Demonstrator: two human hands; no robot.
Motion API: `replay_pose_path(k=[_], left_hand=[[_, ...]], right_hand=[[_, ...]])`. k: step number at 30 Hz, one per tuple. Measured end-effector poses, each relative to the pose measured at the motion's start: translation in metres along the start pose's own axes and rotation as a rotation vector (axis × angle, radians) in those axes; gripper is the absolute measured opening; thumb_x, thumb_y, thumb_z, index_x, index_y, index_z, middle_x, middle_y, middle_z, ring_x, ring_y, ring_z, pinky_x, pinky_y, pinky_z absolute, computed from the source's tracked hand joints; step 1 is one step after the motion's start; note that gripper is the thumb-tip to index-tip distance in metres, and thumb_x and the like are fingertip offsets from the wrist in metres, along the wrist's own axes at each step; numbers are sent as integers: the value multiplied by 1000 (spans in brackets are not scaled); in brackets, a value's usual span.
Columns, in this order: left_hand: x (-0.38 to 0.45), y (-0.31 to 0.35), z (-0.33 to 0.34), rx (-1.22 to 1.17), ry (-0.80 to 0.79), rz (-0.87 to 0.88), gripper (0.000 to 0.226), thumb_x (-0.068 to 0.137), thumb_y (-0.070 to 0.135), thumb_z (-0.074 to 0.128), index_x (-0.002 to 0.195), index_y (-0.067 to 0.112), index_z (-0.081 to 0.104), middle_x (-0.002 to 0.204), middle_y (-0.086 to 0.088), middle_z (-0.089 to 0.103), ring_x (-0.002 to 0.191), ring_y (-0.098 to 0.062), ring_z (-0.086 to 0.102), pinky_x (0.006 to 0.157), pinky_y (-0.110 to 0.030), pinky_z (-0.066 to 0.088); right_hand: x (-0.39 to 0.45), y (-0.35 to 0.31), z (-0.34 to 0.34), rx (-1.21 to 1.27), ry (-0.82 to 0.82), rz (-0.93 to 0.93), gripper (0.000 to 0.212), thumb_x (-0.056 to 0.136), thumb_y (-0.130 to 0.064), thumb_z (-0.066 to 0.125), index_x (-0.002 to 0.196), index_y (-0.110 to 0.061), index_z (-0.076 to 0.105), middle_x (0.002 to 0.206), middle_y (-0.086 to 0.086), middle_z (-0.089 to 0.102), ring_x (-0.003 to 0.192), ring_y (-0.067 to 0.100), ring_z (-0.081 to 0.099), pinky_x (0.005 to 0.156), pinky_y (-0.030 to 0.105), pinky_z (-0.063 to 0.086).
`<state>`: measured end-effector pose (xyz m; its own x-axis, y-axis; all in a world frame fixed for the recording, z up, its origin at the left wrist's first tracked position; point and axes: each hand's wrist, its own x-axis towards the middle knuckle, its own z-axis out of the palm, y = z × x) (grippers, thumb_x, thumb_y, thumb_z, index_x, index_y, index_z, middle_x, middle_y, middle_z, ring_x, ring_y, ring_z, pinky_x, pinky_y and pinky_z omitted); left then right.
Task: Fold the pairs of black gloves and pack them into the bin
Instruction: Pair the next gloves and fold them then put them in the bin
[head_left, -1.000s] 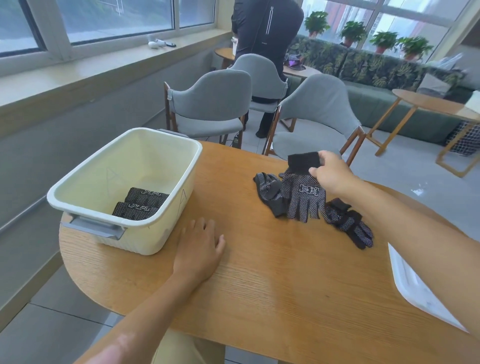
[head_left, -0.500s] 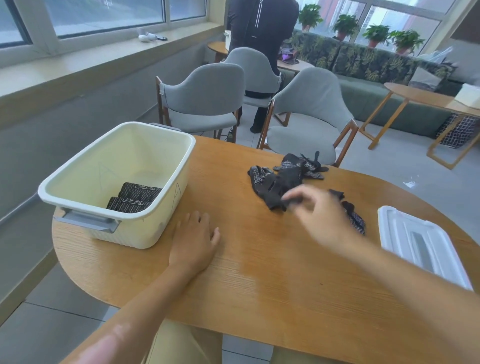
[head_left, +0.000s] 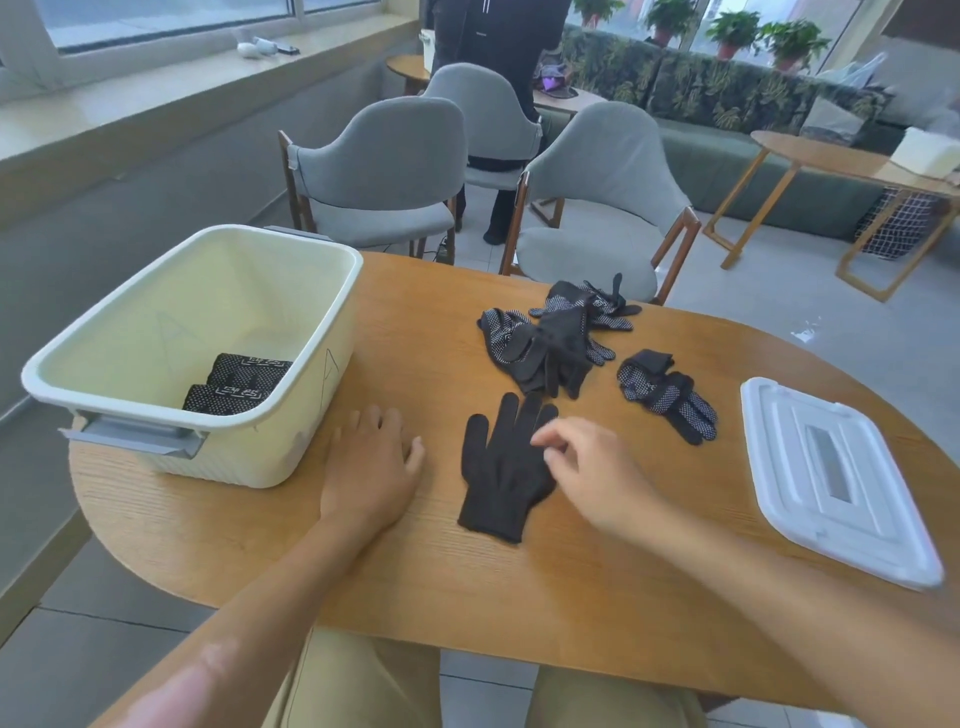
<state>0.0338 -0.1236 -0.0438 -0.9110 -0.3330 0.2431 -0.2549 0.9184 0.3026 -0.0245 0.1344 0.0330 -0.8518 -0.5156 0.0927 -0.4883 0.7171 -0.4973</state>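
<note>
One black glove (head_left: 501, 470) lies flat on the wooden table (head_left: 519, 587), fingers pointing away from me. My right hand (head_left: 587, 467) hovers at its right edge with loosely curled fingers, holding nothing. My left hand (head_left: 371, 460) rests flat on the table between the glove and the cream bin (head_left: 311, 358). Two folded glove pairs (head_left: 236, 384) lie in the bin's bottom. A heap of black dotted gloves (head_left: 550, 338) sits further back, and another dotted glove (head_left: 667, 395) lies to its right.
A white bin lid (head_left: 836, 478) lies at the table's right side. Grey chairs (head_left: 597, 197) stand behind the table, and a person in dark clothes (head_left: 498, 62) stands beyond them. A second wooden table (head_left: 852, 161) is at the far right.
My right hand took a glove from the heap, brought it toward me and laid it flat on the table, then let go. My left hand stayed flat on the table.
</note>
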Motion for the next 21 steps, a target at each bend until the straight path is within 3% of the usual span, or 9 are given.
replay_pose_path(k=[4,7,14,21], left_hand=[[0,1,-1,14,-19,0,25,95,43,47,81,21,47,83,0,48,83,-24,46,76,-43,47],[0,1,-1,15,-18,3,25,95,42,48,81,22,46,83,0,48,83,-25,47,76,-43,47],[1,1,-1,24,-19,1,25,94,42,47,80,22,43,83,1,45,83,-24,44,76,-42,44],[0,2,-1,30,-11,10,26,94,42,48,79,21,41,82,1,43,80,-24,43,73,-41,42]], right_hand=[[73,28,-12,-22,163,91,21,95,-13,51,102,-23,68,100,-7,65,90,9,57,78,26,43],[127,47,-24,-36,251,166,23,97,-14,48,103,-21,68,105,-3,67,96,16,60,81,28,45],[210,74,-29,-315,19,239,32,102,-23,43,131,-23,56,135,13,51,118,30,53,98,43,45],[235,72,-17,-770,11,168,31,97,-29,57,123,-12,58,124,13,61,124,33,44,104,47,33]])
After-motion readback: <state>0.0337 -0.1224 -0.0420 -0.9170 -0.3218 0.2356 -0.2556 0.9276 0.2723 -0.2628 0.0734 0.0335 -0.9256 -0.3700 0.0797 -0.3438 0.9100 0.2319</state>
